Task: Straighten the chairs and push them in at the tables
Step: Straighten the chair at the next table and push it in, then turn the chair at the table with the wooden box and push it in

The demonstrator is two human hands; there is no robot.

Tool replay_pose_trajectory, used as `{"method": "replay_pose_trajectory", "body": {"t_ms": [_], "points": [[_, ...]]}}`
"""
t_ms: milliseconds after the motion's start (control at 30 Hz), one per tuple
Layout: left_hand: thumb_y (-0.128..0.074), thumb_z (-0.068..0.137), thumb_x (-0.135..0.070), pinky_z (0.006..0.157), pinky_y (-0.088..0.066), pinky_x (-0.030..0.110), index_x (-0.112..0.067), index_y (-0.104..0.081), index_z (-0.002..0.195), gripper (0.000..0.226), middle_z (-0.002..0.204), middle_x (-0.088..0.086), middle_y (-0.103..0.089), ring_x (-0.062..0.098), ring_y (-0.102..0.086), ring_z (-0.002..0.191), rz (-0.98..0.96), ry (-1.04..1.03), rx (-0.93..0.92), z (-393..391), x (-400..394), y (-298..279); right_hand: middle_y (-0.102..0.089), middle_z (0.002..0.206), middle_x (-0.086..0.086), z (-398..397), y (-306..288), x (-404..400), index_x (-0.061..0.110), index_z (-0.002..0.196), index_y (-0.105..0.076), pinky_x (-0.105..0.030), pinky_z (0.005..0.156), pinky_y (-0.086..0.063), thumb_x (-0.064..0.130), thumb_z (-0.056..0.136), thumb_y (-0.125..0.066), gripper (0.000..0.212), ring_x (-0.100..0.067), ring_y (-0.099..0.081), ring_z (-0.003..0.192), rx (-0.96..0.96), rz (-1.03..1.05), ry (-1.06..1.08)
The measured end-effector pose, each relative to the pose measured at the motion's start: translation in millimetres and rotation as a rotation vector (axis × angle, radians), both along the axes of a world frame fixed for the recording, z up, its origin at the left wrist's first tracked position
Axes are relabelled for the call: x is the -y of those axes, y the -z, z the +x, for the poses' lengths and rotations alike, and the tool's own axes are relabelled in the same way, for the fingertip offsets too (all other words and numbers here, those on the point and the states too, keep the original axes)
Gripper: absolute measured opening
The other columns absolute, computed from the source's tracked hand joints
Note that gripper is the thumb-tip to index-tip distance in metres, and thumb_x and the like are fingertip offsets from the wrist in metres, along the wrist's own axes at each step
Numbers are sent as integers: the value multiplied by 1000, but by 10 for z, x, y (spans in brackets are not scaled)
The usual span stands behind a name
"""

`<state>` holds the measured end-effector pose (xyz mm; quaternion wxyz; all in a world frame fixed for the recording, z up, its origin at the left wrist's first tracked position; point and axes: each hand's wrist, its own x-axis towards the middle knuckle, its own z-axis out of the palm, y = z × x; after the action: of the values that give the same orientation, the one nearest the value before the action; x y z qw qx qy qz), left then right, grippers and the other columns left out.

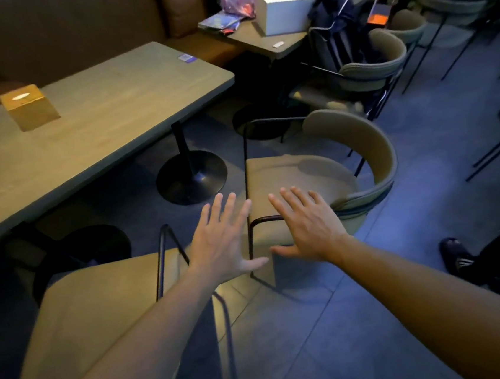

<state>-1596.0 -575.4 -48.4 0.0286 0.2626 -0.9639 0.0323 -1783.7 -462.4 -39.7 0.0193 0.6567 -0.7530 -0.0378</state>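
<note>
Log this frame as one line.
left hand: open, empty | right hand: open, empty | chair: angled, not pushed in | table

Desk (105, 118): at ten o'clock — tissue box (28, 107) on it.
Near chair (96, 322): seven o'clock, under the desk's edge.
Far chair (327, 178): one o'clock — apart from the desk.

chair (318, 179) blocks aisle, open floor (335, 334) behind

A single wide-angle view from my head, tilted forward and down over my outstretched left hand (222, 241) and right hand (307, 229), close above a pulled-out chair (318, 179) beside the table (96, 122)
</note>
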Motion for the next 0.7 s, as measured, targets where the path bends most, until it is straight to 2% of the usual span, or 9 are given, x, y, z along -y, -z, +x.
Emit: {"method": "replay_pose_trajectory", "body": {"t_ms": [200,300,400,567,700], "points": [[-37,66,-91,116,-17,52,-18,-13,155,117,159,18,-20,40,-13,146,28,61,8,-1352,90,156,-27,157,-19,-1425,112,103,15,154,-15,-55,112,-26,81,79,-37,102,-38,-25,142,-18,14,66],[-36,65,-91,116,-18,52,-20,-14,155,117,159,17,-21,39,-14,146,13,47,-3,-2143,116,232,-31,155,-19,-2227,245,208,16,153,-18,-55,110,-28,83,77,-33,103,-38,-28,141,-50,56,30],[-36,67,-92,117,-16,52,-21,-14,155,116,160,16,-22,38,-13,146,32,-10,-22,-2942,134,308,-35,153,-20,-3034,393,323,16,153,-21,-55,108,-30,85,77,-33,103,-39,-32,138,-76,110,-81],[-37,68,-91,117,-16,51,-22,-16,155,113,160,14,-23,34,-14,147,122,-262,-130,-4102,-21,401,-35,151,-20,-4234,622,476,15,152,-23,-56,108,-30,84,79,-33,101,-39,-33,135,-64,230,-303],[-30,69,-92,117,-16,49,-24,-9,156,112,162,11,-17,31,-9,148,217,-402,-74,-4759,-384,475,-36,152,-19,-4934,734,375,16,153,-21,-55,110,-27,85,79,-32,102,-36,-33,136,-34,336,-494]]}}
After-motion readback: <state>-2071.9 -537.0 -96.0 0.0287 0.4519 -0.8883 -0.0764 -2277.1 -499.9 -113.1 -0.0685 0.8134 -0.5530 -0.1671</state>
